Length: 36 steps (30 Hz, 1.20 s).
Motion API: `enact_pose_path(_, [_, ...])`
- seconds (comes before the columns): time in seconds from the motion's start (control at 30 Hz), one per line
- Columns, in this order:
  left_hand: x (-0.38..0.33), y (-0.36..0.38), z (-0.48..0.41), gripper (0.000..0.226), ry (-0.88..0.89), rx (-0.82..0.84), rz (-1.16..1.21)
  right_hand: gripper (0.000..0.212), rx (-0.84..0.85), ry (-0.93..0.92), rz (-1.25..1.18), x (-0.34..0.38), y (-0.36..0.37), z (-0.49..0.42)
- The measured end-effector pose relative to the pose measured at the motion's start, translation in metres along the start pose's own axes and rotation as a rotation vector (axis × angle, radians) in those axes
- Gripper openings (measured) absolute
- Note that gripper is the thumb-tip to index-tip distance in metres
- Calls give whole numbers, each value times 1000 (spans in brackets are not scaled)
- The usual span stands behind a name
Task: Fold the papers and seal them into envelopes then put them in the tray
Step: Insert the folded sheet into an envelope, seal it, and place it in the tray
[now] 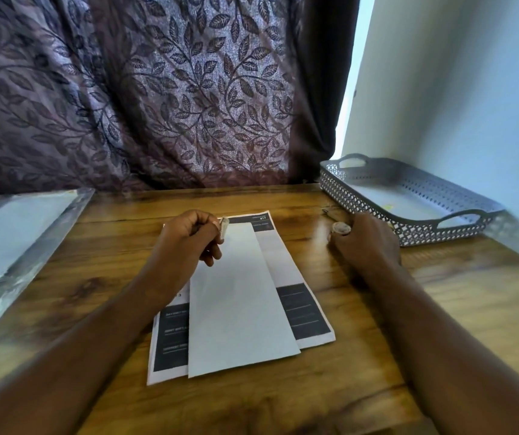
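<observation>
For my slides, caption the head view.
Envelope lies on printed papers; left hand pinches small piece, right hand grips round object by tray.

The left hand (189, 243) is pinching a small pale object (224, 228) above the top corner of a white envelope (239, 296) lying across printed papers (299, 277) on the table (377, 340), while the right hand (368, 243) is gripping a small round object (341, 228) just beside the grey tray (361, 199).

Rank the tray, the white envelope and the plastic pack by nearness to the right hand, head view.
1. tray, right beside the right hand
2. white envelope, table centre
3. plastic pack, far left
</observation>
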<state>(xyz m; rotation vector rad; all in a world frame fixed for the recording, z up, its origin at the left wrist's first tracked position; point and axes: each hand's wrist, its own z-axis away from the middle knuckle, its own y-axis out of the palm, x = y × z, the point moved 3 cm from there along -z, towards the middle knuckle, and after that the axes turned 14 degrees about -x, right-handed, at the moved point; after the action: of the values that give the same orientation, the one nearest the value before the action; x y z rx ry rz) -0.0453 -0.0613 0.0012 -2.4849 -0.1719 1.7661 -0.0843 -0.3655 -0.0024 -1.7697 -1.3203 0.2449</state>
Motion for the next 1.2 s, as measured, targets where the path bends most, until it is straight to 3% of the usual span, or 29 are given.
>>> enact_pose_path(0.17, [-1,4,2,17,-13,6,-7,47,-27,-10,-52,5,-4,3])
enact_pose_path(0.23, [-1,5,3,15,30,-7,-36,44,-86,-73,-251,25,-15,10])
enact_pose_path(0.33, [-1,9,5,12,77,-65,-86,20,39,-163,-600,72,-32,36])
enact_pose_path(0.43, [-4,11,7,12,154,-125,-193,37,145,-274,-761,108,-36,61])
enact_pose_path(0.5, [-5,12,9,13,169,-132,-189,46,156,-332,-801,115,-34,69])
enact_pose_path(0.63, [-4,13,9,13,156,-112,-154,30,169,-377,-774,113,-23,71])
enact_pose_path(0.77, [-5,13,9,13,128,-99,-107,14,93,-362,-774,111,-19,63])
enact_pose_path(0.97, [-5,15,9,14,82,-83,-57,13,88,-332,-778,110,-15,61])
enact_pose_path(1.13, [0,11,3,10,37,-88,-19,10,208,-139,-876,102,-6,53])
enact_pose_path(1.2, [3,1,-3,10,145,-166,-135,12,261,-17,-975,98,-2,50])
